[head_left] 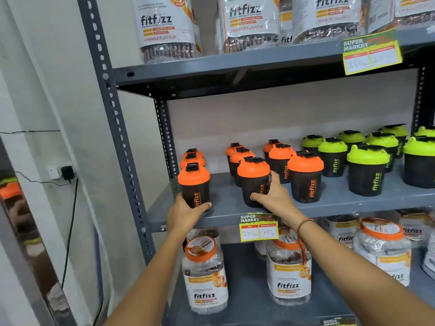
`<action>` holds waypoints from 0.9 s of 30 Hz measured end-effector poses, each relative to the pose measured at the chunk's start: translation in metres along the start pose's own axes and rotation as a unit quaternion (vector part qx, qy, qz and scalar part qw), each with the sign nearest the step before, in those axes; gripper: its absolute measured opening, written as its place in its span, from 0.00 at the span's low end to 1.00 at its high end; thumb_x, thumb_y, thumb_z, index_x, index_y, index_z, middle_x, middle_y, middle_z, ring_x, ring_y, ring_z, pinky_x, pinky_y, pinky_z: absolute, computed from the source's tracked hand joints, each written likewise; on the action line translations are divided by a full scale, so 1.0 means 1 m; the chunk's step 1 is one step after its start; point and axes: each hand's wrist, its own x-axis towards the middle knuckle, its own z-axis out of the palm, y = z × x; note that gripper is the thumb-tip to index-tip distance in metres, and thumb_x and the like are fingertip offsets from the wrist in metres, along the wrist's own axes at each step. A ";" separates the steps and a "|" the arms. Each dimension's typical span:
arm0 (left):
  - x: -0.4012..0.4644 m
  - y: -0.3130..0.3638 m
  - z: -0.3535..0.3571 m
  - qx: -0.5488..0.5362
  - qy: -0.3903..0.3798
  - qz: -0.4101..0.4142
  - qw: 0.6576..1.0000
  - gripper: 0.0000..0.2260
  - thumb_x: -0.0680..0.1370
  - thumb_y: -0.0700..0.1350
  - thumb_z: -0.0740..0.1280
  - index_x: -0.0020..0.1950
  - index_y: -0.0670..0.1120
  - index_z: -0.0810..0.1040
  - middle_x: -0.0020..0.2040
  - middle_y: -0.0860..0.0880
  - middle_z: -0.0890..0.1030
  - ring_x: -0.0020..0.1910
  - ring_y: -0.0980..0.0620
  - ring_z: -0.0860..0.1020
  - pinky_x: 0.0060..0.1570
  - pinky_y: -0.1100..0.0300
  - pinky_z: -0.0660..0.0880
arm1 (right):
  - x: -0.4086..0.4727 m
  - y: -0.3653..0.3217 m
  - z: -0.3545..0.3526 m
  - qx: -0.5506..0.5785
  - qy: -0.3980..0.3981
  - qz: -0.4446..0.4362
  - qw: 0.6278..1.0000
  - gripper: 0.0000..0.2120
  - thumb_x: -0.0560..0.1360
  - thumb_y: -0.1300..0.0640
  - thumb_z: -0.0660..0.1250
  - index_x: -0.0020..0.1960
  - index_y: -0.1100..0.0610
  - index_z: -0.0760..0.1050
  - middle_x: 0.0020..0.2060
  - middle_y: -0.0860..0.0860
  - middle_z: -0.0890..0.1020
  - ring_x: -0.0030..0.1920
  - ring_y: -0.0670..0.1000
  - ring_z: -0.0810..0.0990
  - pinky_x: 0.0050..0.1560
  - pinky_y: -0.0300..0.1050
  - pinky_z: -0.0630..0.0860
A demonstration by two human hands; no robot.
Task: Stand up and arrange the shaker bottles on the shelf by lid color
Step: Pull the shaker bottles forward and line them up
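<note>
Black shaker bottles stand upright on the grey middle shelf (353,198). Several with orange lids fill the left half in short rows; several with green lids (367,156) stand on the right. My left hand (186,214) grips the base of the front-left orange-lidded bottle (194,184) at the shelf's front edge. My right hand (274,196) wraps around the lower part of another orange-lidded bottle (253,180) in the middle row's front. An orange-lidded bottle (305,177) stands just right of that hand.
The upper shelf (235,69) carries large fitfizz jars, and more jars (204,274) stand on the shelf below. Yellow price tags (259,228) hang on the shelf edges. A perforated grey upright (113,118) bounds the left side; a wall socket with a plugged adapter (63,171) lies beyond it.
</note>
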 end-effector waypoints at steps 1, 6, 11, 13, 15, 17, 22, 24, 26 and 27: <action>0.000 0.000 0.000 -0.002 0.002 0.000 1.000 0.33 0.61 0.64 0.74 0.60 0.51 0.72 0.56 0.49 0.82 0.54 0.44 0.79 0.45 0.53 0.73 | 0.000 0.000 0.001 -0.002 0.005 -0.002 1.000 0.42 0.65 0.50 0.75 0.72 0.50 0.57 0.62 0.53 0.78 0.62 0.57 0.77 0.63 0.56 0.74; -0.005 0.001 -0.001 0.014 0.014 0.014 1.000 0.31 0.62 0.65 0.73 0.59 0.51 0.72 0.55 0.49 0.82 0.54 0.44 0.79 0.46 0.53 0.74 | -0.003 -0.002 0.006 -0.039 0.029 -0.005 0.999 0.43 0.57 0.40 0.72 0.66 0.52 0.62 0.62 0.54 0.74 0.62 0.59 0.74 0.62 0.61 0.73; -0.007 0.003 -0.001 0.023 0.015 0.023 0.999 0.32 0.64 0.65 0.73 0.62 0.50 0.72 0.57 0.48 0.82 0.56 0.44 0.79 0.52 0.49 0.77 | -0.002 -0.002 0.006 -0.062 0.026 -0.010 0.998 0.43 0.55 0.35 0.73 0.63 0.51 0.62 0.62 0.54 0.74 0.62 0.59 0.74 0.61 0.61 0.74; -0.008 0.003 -0.001 0.024 0.018 0.026 0.999 0.32 0.64 0.64 0.73 0.62 0.50 0.72 0.58 0.48 0.82 0.57 0.44 0.79 0.53 0.49 0.77 | 0.000 -0.001 0.005 -0.060 0.016 -0.014 0.998 0.41 0.57 0.37 0.75 0.61 0.51 0.62 0.61 0.53 0.75 0.61 0.58 0.75 0.60 0.60 0.74; -0.009 0.003 -0.002 0.021 0.022 0.026 0.999 0.31 0.65 0.64 0.74 0.62 0.50 0.72 0.58 0.48 0.82 0.56 0.44 0.79 0.53 0.49 0.77 | 0.000 0.001 0.004 -0.054 0.007 -0.021 0.998 0.38 0.58 0.38 0.75 0.60 0.50 0.62 0.60 0.53 0.77 0.61 0.57 0.76 0.60 0.59 0.75; -0.009 0.003 -0.002 0.017 0.026 0.027 0.999 0.31 0.65 0.63 0.74 0.61 0.49 0.73 0.58 0.47 0.82 0.56 0.44 0.79 0.53 0.49 0.77 | 0.001 0.003 0.003 -0.046 -0.002 -0.027 0.999 0.36 0.59 0.39 0.76 0.59 0.50 0.62 0.60 0.52 0.78 0.60 0.56 0.77 0.59 0.59 0.76; -0.010 0.004 -0.002 0.025 0.043 0.034 0.998 0.30 0.65 0.62 0.74 0.61 0.48 0.74 0.57 0.46 0.82 0.56 0.43 0.79 0.51 0.50 0.76 | 0.003 0.007 0.001 -0.034 -0.020 -0.043 0.998 0.35 0.61 0.40 0.77 0.60 0.48 0.63 0.59 0.50 0.78 0.60 0.53 0.77 0.60 0.57 0.76; -0.011 0.004 -0.001 0.031 0.046 0.033 0.998 0.30 0.66 0.62 0.74 0.61 0.48 0.73 0.57 0.46 0.82 0.55 0.43 0.80 0.50 0.50 0.76 | 0.005 0.008 0.000 -0.029 -0.027 -0.048 0.998 0.34 0.61 0.41 0.77 0.59 0.47 0.63 0.56 0.47 0.77 0.59 0.52 0.77 0.59 0.54 0.76; -0.011 0.005 -0.001 0.034 0.045 0.030 0.998 0.30 0.66 0.62 0.74 0.61 0.48 0.73 0.56 0.46 0.82 0.55 0.43 0.80 0.50 0.49 0.76 | 0.005 0.010 0.000 -0.025 -0.032 -0.053 0.998 0.33 0.62 0.42 0.78 0.59 0.46 0.63 0.53 0.45 0.76 0.58 0.52 0.77 0.59 0.53 0.76; -0.011 0.005 0.000 0.034 0.043 0.028 0.998 0.30 0.66 0.62 0.74 0.61 0.47 0.73 0.57 0.46 0.82 0.55 0.43 0.80 0.50 0.49 0.77 | 0.006 0.010 0.000 -0.025 -0.033 -0.055 0.998 0.33 0.63 0.42 0.78 0.59 0.47 0.63 0.53 0.45 0.76 0.59 0.52 0.77 0.59 0.54 0.76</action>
